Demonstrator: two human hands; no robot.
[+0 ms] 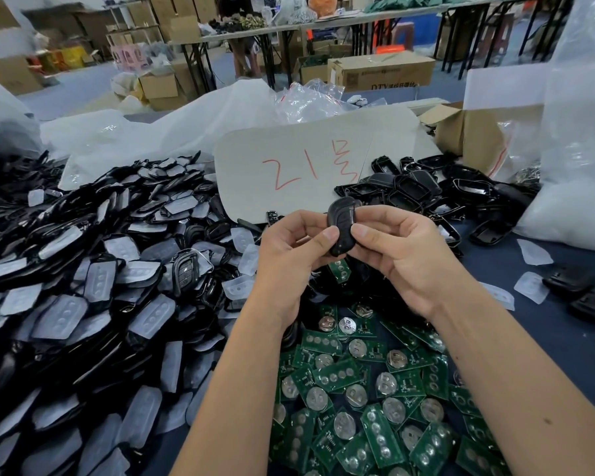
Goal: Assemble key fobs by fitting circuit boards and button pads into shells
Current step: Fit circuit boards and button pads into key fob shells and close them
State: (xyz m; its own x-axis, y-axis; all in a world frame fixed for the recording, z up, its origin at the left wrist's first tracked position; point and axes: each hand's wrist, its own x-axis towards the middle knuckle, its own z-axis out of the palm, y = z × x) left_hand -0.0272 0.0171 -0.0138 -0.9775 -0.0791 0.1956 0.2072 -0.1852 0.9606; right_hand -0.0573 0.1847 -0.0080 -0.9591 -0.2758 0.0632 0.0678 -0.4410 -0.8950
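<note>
In the head view, you are holding a black key fob up over the table, your left hand and right hand each closing their grip around one side of it, thumbs pressing on the face turned toward you and fingers curling behind. You are probably squeezing the shell halves together, and the risk lies there: if the board or button pad is sitting crooked inside, the pressure could be pinching it or leaving the seam gaping, and whether the seam is flush is not showing from here. A slip of the thumbs could also be sending the fob down into the green circuit boards piling right beneath your wrists, where it would be mixing with loose parts. The table, covered in dark blue, is carrying a large heap of black shells with translucent button pads at your left, more empty shell frames beyond your hands, and a cardboard sheet marked in red. Clear plastic bags are rising at the right, and folding tables and cartons are filling the room behind.
</note>
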